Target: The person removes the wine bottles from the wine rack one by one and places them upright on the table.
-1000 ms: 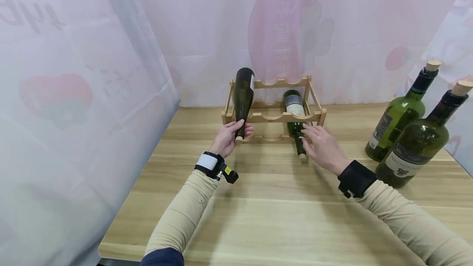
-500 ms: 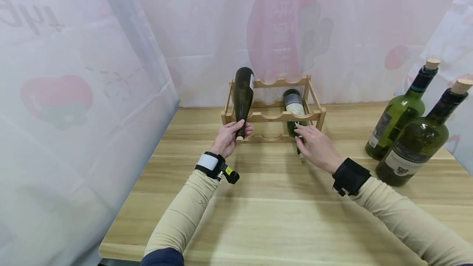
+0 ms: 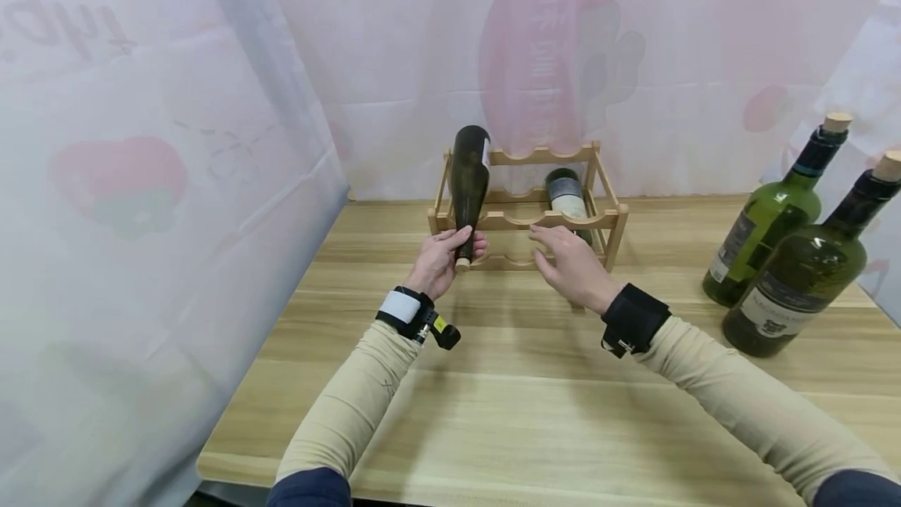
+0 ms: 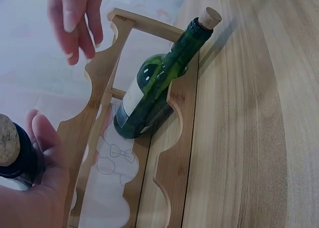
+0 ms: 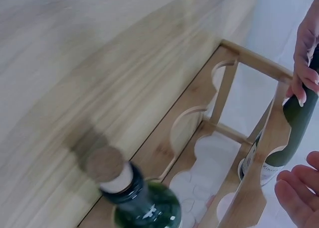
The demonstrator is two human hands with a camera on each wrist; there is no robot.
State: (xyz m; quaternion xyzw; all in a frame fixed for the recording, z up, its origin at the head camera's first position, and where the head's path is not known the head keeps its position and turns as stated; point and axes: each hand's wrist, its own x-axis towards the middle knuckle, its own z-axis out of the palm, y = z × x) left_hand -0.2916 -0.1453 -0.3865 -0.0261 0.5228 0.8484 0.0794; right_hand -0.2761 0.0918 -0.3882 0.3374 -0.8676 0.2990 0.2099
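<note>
My left hand point(image 3: 434, 263) grips a dark wine bottle point(image 3: 468, 170) by its neck, thumb on top and fingers underneath. Cork toward me, the bottle lies over the left end of the small wooden wine rack point(image 3: 508, 222). In the left wrist view its cork point(image 4: 8, 141) shows close up. My right hand point(image 3: 576, 266) hovers at the rack's front rail with relaxed fingers, holding nothing. Beneath it a green wine bottle point(image 4: 157, 86) rests in the rack's lower tier at the right end. The right hand hides most of that bottle's neck in the head view.
Two corked green wine bottles stand on the table's right side, a larger one point(image 3: 795, 288) in front of a slimmer one point(image 3: 767, 217). The wooden table point(image 3: 493, 413) ends at a left edge beside a printed white curtain point(image 3: 141, 257), which also hangs behind the rack.
My right hand has moved left from beside the lower bottle's neck, across it, to near the middle of the front rail. The left hand keeps its grip on the dark bottle, nearly still.
</note>
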